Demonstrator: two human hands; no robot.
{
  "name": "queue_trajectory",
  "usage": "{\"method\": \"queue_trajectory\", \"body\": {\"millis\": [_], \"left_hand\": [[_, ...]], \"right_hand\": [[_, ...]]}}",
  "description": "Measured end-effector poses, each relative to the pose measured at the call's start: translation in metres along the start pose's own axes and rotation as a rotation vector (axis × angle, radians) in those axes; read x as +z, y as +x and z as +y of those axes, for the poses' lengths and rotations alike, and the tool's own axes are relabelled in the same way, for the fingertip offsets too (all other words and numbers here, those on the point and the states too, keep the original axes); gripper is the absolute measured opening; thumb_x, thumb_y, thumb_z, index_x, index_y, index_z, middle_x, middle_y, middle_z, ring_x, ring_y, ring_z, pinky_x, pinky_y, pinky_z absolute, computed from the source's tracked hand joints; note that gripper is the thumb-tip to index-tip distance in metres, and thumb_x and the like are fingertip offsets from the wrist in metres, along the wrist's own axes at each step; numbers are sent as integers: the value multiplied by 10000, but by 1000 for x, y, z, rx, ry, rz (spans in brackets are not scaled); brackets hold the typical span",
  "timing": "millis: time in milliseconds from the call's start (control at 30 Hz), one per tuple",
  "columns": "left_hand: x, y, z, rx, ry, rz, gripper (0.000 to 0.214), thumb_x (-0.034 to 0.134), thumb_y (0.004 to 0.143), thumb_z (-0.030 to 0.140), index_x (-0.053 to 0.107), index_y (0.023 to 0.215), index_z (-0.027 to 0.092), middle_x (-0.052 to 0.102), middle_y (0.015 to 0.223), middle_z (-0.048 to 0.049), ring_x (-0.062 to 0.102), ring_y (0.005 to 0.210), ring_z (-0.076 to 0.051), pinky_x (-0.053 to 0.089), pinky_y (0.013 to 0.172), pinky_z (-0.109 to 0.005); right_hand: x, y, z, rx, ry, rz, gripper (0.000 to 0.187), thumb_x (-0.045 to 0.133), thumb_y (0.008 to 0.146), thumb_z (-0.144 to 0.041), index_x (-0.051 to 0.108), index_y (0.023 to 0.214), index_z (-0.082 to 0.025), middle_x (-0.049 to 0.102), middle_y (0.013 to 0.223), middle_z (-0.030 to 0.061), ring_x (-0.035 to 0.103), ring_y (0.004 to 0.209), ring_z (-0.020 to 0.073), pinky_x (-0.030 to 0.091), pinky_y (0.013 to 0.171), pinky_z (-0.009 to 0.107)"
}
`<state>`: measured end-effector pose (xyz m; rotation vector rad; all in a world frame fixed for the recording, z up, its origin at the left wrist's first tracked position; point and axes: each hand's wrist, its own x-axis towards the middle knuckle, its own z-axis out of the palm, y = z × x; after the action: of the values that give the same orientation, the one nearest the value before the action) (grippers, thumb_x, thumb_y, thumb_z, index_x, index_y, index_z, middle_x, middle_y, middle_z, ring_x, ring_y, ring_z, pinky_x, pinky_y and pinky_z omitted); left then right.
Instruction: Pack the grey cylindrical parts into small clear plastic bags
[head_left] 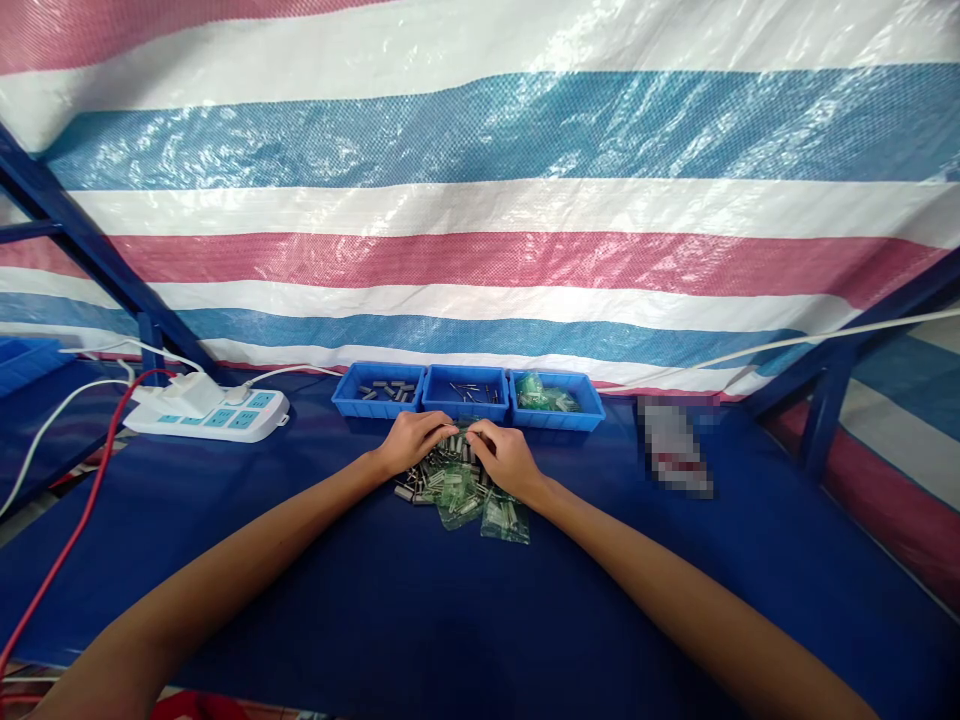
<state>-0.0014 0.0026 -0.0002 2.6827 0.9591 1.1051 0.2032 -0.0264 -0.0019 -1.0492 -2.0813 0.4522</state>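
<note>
Lying beneath the fingers (439, 433), metal pieces (433, 472) mingle with green bags (458, 490).

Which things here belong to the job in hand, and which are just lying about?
Likely the job's:
metal parts at left hand and right hand
green packets
three blue bins holding similar pieces

Apparently lying about:
white power strip
blurred item

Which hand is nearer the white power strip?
Left. The left hand is to the right of the power strip, over the left side of the parts pile; the right hand is farther right, beyond the left hand.
</note>
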Motion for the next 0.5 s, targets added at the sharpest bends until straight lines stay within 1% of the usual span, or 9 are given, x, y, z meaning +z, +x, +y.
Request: {"method": "queue_trajectory", "body": {"millis": [133,267,400,500], "left_hand": [[0,-1,0,-4,20,-1,221,479,919,353,582,913,157,632,688,6,578,567,-91,394,554,-178],[0,-1,0,-10,19,-10,207,468,927,336,571,949,158,636,687,9,582,564,-87,395,548,-171],[0,-1,2,3,16,-6,181,481,923,311,564,982,161,658,733,-1,609,604,-95,414,568,-170],[0,0,3,26,11,8,184,474,925,304,562,999,160,671,818,-26,629,663,-106,436,596,-177]], "right_hand": [[1,0,0,3,-12,7,227,419,929,-312,598,880,-181,534,536,-17,502,483,126,328,528,219],[2,-1,1,1,-13,6,215,436,922,-304,602,868,-179,527,523,-22,500,478,122,328,530,215],[2,-1,2,-7,-23,-7,208,454,911,-295,613,860,-172,538,533,-19,503,486,120,330,528,211],[2,-1,2,-20,-27,-20,210,454,910,-293,616,858,-171,549,549,-13,504,494,120,331,528,210]]}}
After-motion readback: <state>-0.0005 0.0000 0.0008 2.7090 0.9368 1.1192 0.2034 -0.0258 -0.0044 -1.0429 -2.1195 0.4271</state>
